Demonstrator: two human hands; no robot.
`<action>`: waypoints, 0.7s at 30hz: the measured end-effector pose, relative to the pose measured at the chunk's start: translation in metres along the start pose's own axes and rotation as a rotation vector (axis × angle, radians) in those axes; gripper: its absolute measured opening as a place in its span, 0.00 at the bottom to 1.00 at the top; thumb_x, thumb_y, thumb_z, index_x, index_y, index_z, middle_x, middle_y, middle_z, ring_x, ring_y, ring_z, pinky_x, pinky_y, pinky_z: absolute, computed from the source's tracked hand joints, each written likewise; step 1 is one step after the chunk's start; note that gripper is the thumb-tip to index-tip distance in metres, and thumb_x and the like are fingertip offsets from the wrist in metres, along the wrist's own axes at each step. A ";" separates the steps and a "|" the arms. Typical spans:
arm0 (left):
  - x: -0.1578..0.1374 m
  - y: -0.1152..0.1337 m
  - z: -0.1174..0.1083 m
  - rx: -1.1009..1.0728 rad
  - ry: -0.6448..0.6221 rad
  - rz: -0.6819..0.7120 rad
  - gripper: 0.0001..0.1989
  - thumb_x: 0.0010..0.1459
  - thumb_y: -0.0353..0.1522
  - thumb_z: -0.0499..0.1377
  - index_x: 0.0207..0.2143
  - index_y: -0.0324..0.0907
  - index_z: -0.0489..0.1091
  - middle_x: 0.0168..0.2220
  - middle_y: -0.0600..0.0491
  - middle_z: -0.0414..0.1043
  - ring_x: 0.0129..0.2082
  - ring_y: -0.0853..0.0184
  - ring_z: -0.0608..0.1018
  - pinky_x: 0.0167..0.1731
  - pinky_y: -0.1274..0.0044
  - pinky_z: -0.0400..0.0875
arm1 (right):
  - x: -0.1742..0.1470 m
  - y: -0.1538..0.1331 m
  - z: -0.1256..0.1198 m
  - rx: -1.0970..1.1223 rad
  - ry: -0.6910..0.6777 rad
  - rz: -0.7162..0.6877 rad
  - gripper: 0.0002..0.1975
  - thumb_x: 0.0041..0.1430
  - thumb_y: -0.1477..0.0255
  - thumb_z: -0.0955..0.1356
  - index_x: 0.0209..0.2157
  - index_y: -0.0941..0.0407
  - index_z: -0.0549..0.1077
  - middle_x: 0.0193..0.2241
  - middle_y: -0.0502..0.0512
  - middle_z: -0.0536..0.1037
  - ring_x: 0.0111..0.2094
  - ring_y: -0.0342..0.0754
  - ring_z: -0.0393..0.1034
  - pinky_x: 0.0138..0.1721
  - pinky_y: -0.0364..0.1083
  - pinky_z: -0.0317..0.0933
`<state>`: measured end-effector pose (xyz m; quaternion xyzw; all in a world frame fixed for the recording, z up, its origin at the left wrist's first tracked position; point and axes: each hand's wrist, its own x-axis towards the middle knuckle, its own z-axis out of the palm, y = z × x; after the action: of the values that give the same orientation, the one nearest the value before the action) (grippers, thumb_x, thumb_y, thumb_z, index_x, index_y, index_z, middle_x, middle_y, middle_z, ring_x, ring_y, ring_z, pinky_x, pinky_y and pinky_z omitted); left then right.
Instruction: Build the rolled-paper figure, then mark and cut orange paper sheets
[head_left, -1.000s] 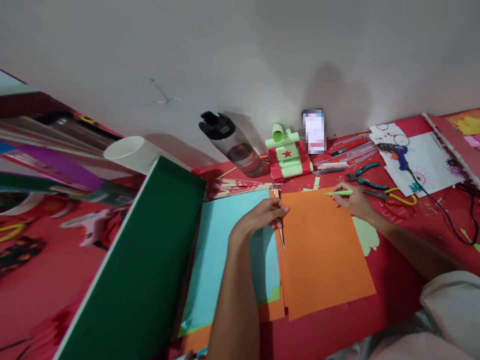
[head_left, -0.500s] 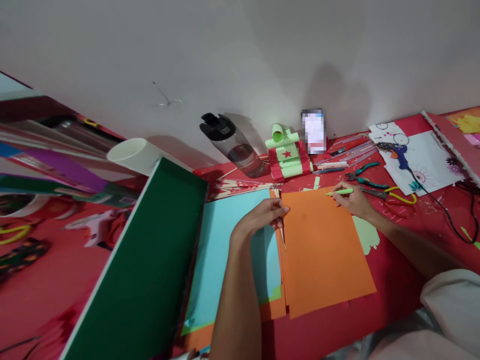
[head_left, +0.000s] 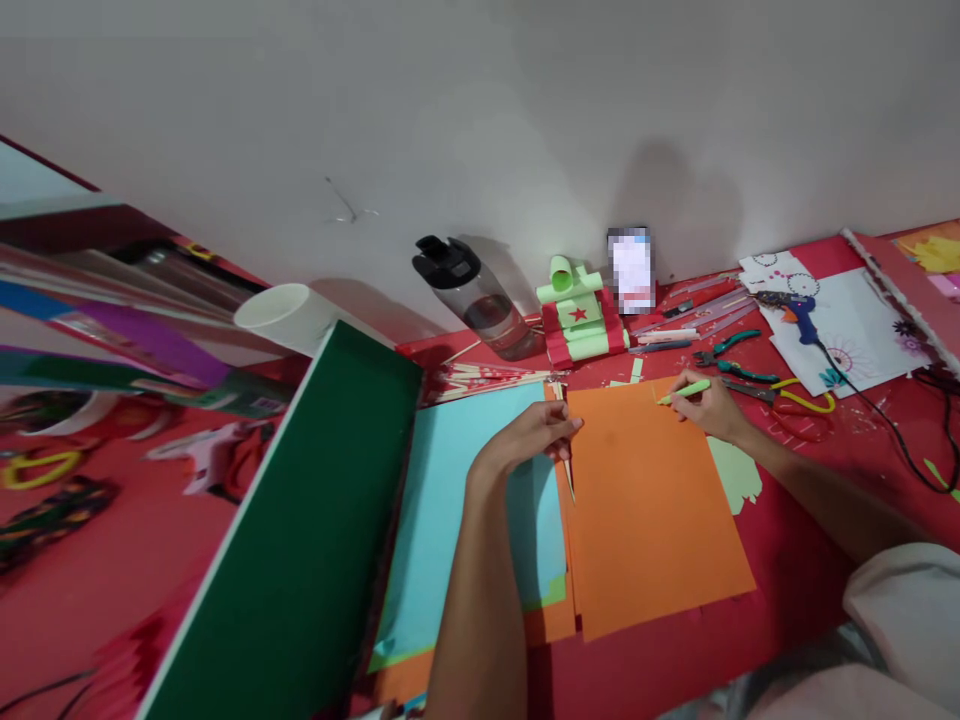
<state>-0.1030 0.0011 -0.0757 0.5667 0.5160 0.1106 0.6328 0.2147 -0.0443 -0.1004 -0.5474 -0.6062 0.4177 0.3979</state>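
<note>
My right hand (head_left: 706,403) is closed around a light green pen (head_left: 688,389). The pen's tip touches the orange paper (head_left: 652,510) near its top edge, beside a short faint mark. At the paper's upper left edge is my left hand (head_left: 541,432), fingers bent together, thumb over the margin. A thin wooden stick (head_left: 571,482) shows just below those fingers; whether they touch it, I cannot tell. Light blue paper (head_left: 450,500) lies under my left forearm, over green and more orange sheets. A torn pale green piece (head_left: 735,475) pokes out right of the orange paper.
A green board (head_left: 300,530) stands tilted on the left, by a white roll (head_left: 281,315). Behind are a bottle (head_left: 491,315), a green-and-red paper craft (head_left: 581,315) and a phone (head_left: 631,272). Pliers (head_left: 742,370), scissors (head_left: 802,400) and a glue gun (head_left: 799,312) lie right.
The pen tip has moved slightly down the orange paper, and a short faint line now shows there. My left hand stays at the paper's edge. The whole view has shifted a little.
</note>
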 end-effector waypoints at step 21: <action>-0.018 -0.004 -0.016 -0.089 0.053 0.180 0.20 0.55 0.46 0.70 0.39 0.43 0.70 0.25 0.58 0.72 0.22 0.69 0.77 0.25 0.78 0.69 | -0.007 0.008 0.001 -0.060 0.244 -0.254 0.17 0.64 0.67 0.72 0.53 0.50 0.71 0.64 0.63 0.74 0.59 0.57 0.74 0.61 0.59 0.66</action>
<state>-0.1253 -0.0033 -0.0663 0.5788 0.4740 0.2049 0.6311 0.2166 -0.0506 -0.1083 -0.5246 -0.6299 0.2763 0.5017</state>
